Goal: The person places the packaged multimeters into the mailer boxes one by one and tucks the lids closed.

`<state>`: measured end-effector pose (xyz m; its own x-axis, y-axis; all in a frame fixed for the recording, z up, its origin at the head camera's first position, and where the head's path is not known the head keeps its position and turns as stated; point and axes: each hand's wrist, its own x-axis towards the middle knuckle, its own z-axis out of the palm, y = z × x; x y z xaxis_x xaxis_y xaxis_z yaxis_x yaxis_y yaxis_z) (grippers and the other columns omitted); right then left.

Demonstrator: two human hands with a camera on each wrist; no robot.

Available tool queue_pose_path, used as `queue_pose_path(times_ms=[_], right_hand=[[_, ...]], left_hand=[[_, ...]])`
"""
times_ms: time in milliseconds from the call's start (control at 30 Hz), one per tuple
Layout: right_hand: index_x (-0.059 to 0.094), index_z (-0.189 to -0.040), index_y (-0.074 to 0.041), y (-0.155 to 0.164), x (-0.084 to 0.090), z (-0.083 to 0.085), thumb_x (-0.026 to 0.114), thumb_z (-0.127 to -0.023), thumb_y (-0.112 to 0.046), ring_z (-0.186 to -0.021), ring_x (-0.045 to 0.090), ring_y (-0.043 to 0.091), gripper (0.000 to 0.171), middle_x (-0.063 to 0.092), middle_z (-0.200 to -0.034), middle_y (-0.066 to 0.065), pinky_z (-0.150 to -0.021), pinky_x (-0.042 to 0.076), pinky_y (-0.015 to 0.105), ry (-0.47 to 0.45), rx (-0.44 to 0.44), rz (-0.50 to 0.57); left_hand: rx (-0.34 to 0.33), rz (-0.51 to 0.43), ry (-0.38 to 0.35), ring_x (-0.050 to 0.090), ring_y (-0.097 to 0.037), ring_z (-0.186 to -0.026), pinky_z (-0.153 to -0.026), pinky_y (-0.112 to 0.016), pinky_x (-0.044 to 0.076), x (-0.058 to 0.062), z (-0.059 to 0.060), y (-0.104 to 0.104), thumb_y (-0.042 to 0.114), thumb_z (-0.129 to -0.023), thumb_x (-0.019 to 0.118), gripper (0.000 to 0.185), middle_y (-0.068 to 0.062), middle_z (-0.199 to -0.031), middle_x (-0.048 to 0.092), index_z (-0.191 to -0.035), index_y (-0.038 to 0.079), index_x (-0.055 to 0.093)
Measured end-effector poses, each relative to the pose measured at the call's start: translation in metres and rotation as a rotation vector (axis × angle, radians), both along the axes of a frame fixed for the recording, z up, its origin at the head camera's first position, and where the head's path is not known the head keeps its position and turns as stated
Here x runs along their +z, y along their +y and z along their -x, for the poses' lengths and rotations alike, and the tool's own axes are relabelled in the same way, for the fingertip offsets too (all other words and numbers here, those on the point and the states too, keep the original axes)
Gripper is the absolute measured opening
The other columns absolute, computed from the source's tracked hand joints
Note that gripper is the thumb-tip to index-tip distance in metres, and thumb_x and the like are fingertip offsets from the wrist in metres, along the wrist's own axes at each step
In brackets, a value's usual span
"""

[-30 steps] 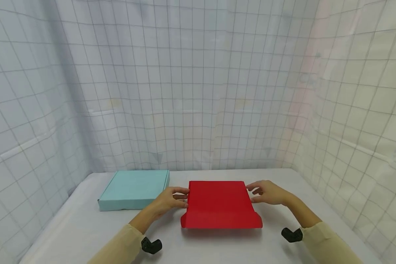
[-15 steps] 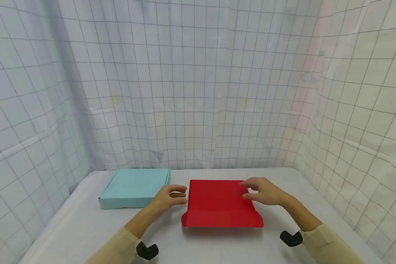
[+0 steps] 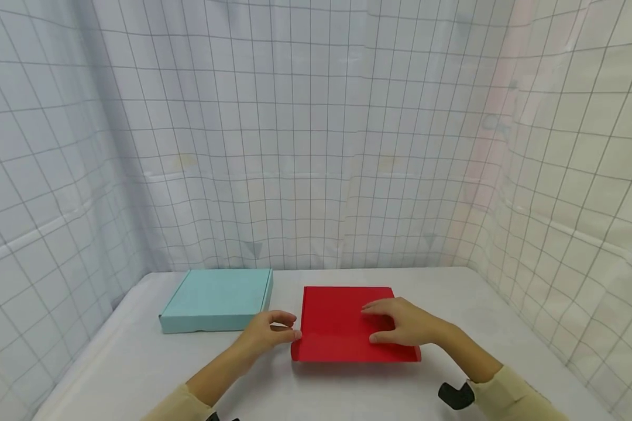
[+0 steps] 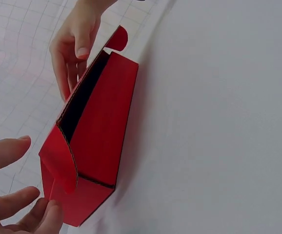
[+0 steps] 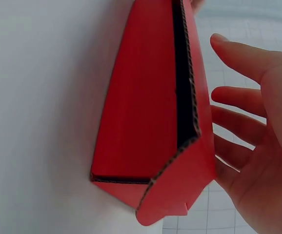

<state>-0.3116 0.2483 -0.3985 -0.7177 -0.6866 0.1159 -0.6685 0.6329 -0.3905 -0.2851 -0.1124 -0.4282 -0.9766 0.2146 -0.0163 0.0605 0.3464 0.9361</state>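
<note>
A red cardboard box (image 3: pixel 329 313) lies on the white table in front of me. Its lid is lowered, but the front edge stands off the front wall (image 4: pixel 107 117), leaving a dark gap in both wrist views. Rounded side tabs stick out from the lid, one of them (image 5: pixel 165 183) beyond the right front corner. My left hand (image 3: pixel 268 333) is at the box's left side near the front corner, fingers loosely spread. Over the right half of the lid lies my right hand (image 3: pixel 402 323), its fingers relaxed and slightly bent, gripping nothing.
A closed light-blue box (image 3: pixel 221 292) lies at the back left of the table, just beyond my left hand. White gridded curtains (image 3: pixel 316 146) enclose the table at the back and both sides. Each wrist wears a black device (image 3: pixel 456 396).
My right hand has moved from the box's right edge onto the lid, leftward and toward me. The left hand drew slightly off the left edge, then came down toward the front corner.
</note>
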Motion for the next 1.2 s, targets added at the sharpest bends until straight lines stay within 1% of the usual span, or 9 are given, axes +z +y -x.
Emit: queue_pose_path(times_ms=[167,267,433,533,600,767,1000,1200], right_hand=[[0.064,-0.142,-0.014,-0.004,-0.003,-0.003,0.072,-0.094,-0.05,-0.135,0.051,0.024,0.061,0.057,-0.146,-0.001,-0.106,0.048,0.05,0.01,0.013,-0.03],[0.064,-0.142,-0.014,-0.004,-0.006,-0.002,0.072,-0.094,-0.05,-0.136,0.051,0.024,0.06,0.057,-0.146,-0.001,-0.106,0.048,0.05,0.012,0.023,-0.037],[0.065,-0.141,-0.014,-0.004,-0.009,-0.002,0.072,-0.095,-0.048,-0.136,0.05,0.024,0.058,0.056,-0.147,0.0,-0.107,0.048,0.048,0.022,0.044,-0.047],[0.065,-0.141,-0.014,-0.004,-0.009,-0.003,0.073,-0.095,-0.047,-0.136,0.05,0.024,0.057,0.056,-0.147,0.0,-0.107,0.047,0.048,0.021,0.045,-0.049],[0.066,-0.14,-0.013,-0.005,-0.009,-0.003,0.074,-0.094,-0.046,-0.136,0.05,0.024,0.056,0.056,-0.146,0.0,-0.107,0.047,0.048,0.017,0.04,-0.049],[0.066,-0.139,-0.013,-0.008,-0.006,-0.004,0.075,-0.093,-0.044,-0.135,0.05,0.023,0.055,0.057,-0.145,0.0,-0.107,0.048,0.046,0.011,0.029,-0.064],[0.067,-0.137,-0.011,-0.011,-0.001,-0.005,0.077,-0.092,-0.041,-0.134,0.052,0.026,0.055,0.059,-0.143,0.002,-0.105,0.049,0.046,0.001,0.033,-0.07],[0.068,-0.136,-0.009,-0.014,0.003,-0.005,0.079,-0.091,-0.039,-0.132,0.053,0.028,0.055,0.06,-0.141,0.004,-0.103,0.051,0.044,-0.009,0.033,-0.069]], left_hand=[[-0.027,0.071,-0.026,0.065,-0.022,-0.099,-0.086,-0.047,0.056,0.0,-0.012,-0.001,0.027,-0.084,0.087,0.051,-0.007,-0.111,0.066,-0.123,0.0,0.068],[-0.035,0.103,-0.023,0.064,-0.023,-0.097,-0.083,-0.045,0.056,-0.001,-0.017,0.0,0.025,-0.084,0.087,0.046,-0.005,-0.107,0.065,-0.118,0.0,0.069],[0.003,0.168,-0.021,0.059,-0.025,-0.097,-0.077,-0.044,0.055,-0.003,-0.023,0.003,0.026,-0.082,0.088,0.039,-0.005,-0.105,0.063,-0.109,0.004,0.072],[0.028,0.192,-0.013,0.056,-0.026,-0.099,-0.075,-0.044,0.055,-0.005,-0.024,0.004,0.026,-0.081,0.089,0.037,-0.005,-0.105,0.062,-0.107,0.005,0.072],[0.032,0.196,-0.007,0.055,-0.026,-0.1,-0.076,-0.045,0.054,-0.006,-0.024,0.004,0.026,-0.081,0.089,0.037,-0.004,-0.103,0.063,-0.106,0.004,0.073],[0.011,0.164,-0.028,0.057,-0.024,-0.097,-0.079,-0.044,0.055,-0.006,-0.024,0.005,0.025,-0.083,0.088,0.036,-0.003,-0.098,0.066,-0.108,0.002,0.073],[-0.034,0.093,-0.081,0.061,-0.023,-0.092,-0.078,-0.04,0.058,-0.009,-0.022,0.003,0.025,-0.086,0.086,0.038,-0.004,-0.098,0.069,-0.109,-0.001,0.073],[-0.068,0.054,-0.094,0.063,-0.022,-0.091,-0.08,-0.04,0.058,-0.009,-0.02,0.0,0.023,-0.086,0.086,0.035,-0.005,-0.096,0.07,-0.107,-0.002,0.073]])
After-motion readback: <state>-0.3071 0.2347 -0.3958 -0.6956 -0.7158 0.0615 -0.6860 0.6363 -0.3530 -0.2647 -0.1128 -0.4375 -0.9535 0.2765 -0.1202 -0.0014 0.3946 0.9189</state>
